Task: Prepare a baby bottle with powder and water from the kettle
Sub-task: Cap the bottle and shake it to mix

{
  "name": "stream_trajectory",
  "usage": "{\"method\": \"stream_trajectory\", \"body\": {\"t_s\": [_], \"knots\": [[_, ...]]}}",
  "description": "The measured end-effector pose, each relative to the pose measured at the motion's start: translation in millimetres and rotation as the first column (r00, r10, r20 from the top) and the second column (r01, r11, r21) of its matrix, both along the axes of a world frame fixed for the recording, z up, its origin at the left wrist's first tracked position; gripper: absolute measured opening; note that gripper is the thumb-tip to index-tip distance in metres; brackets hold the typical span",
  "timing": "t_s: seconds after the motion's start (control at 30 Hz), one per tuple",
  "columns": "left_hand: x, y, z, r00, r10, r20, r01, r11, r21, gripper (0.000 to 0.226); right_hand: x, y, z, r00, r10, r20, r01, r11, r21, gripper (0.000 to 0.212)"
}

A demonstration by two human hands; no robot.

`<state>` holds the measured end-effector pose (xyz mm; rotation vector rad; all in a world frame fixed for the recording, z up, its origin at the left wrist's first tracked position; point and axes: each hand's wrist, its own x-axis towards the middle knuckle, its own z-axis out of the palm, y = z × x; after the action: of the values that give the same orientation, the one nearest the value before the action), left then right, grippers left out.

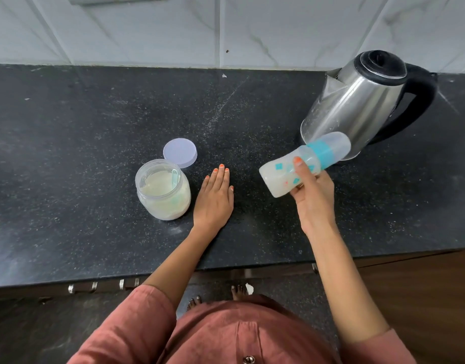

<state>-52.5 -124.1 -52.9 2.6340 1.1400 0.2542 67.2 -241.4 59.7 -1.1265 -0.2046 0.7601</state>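
My right hand (314, 195) grips a baby bottle (303, 164) above the counter, tilted almost flat with its capped top toward the kettle. The bottle holds milky white liquid and has a teal ring and a clear cap. My left hand (214, 197) lies flat on the black counter with fingers together, holding nothing. Just left of it stands an open clear jar of pale powder (163, 190) with a teal scoop inside. The jar's lilac lid (180, 152) lies behind it. A steel kettle (363, 101) with a black lid and handle stands at the right rear.
The black speckled counter (81, 143) runs to a white tiled wall (226, 27) at the back. Its front edge has metal hooks (94, 286) below. A brown cabinet (423, 298) is at lower right, and bare feet show on the floor.
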Motion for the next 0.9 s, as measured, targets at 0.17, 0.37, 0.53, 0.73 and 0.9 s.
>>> {"method": "stream_trajectory", "body": {"t_s": [0.17, 0.37, 0.53, 0.73, 0.9], "knots": [[-0.6, 1.0, -1.1, 1.0, -0.008, -0.019, 0.008, 1.0, -0.001, 0.05, -23.4, -8.6, -5.7, 0.896, 0.357, 0.263, -0.299, 0.925, -0.234, 0.029], [-0.9, 0.0, -0.8, 1.0, 0.0, 0.012, 0.0, 1.0, 0.002, 0.049, -4.4, -0.7, 2.3, 0.994, 0.041, 0.106, -0.04, 0.999, -0.012, 0.027], [-0.5, 1.9, -3.6, 1.0, -0.005, 0.002, 0.005, 1.0, -0.008, 0.05, -20.7, -10.3, -6.6, 0.867, 0.35, 0.356, -0.252, 0.922, -0.294, 0.032], [-0.2, 1.2, -3.4, 1.0, 0.002, 0.013, -0.002, 1.0, 0.009, 0.049, -1.3, -4.4, -1.3, 0.998, -0.035, 0.047, 0.036, 0.999, -0.025, 0.027], [-0.2, 2.8, -3.8, 1.0, -0.003, 0.001, 0.003, 1.0, -0.004, 0.05, -23.4, -13.7, -9.2, 0.895, 0.342, 0.285, -0.256, 0.92, -0.298, 0.028]]}}
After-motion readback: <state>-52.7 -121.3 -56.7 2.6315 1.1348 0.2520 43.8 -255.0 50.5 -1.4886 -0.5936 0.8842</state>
